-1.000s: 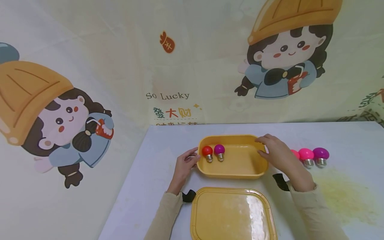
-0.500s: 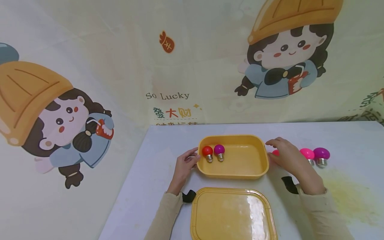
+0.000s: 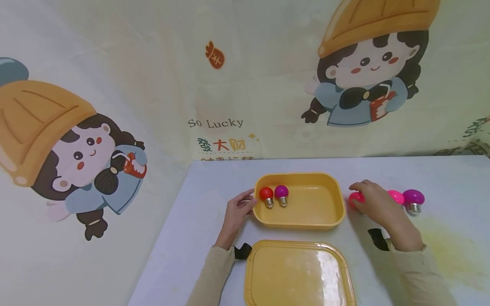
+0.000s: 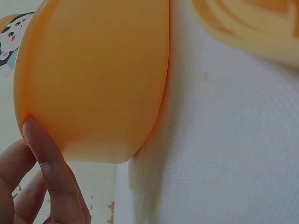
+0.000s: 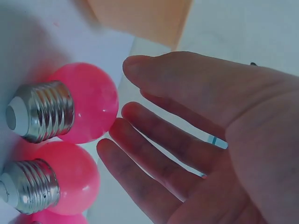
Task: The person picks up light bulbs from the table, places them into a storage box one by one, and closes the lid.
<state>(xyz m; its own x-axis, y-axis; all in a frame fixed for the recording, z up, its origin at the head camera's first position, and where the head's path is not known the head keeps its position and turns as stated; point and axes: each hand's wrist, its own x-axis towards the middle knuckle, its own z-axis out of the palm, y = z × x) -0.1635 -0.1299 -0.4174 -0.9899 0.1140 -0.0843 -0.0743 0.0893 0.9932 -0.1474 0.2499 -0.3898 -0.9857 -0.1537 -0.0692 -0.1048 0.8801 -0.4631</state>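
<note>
My left hand (image 3: 236,214) touches the left end of a yellow plastic box (image 3: 315,199) with its fingertips near the rim, as the left wrist view also shows. Inside the box, at its left end, lie a red light bulb (image 3: 266,194) and a purple light bulb (image 3: 281,191) with silver screw bases. My right hand (image 3: 377,206) hovers over a row of bulbs right of the box, its fingers spread. Nearest to its fingertips is a pink light bulb (image 5: 91,102). Beside that lie another pink bulb (image 5: 72,179) and a purple bulb (image 3: 414,196), partly covered by the hand in the head view.
A flat yellow lid (image 3: 294,272) lies on the white table (image 3: 183,255) in front of the box. Behind the table hangs a cloth (image 3: 268,85) printed with cartoon figures. A yellowish stain (image 3: 451,250) marks the table at the right.
My right hand has left the box's right end and moved right to the nearest pink bulb. My left hand stays at the box's left end.
</note>
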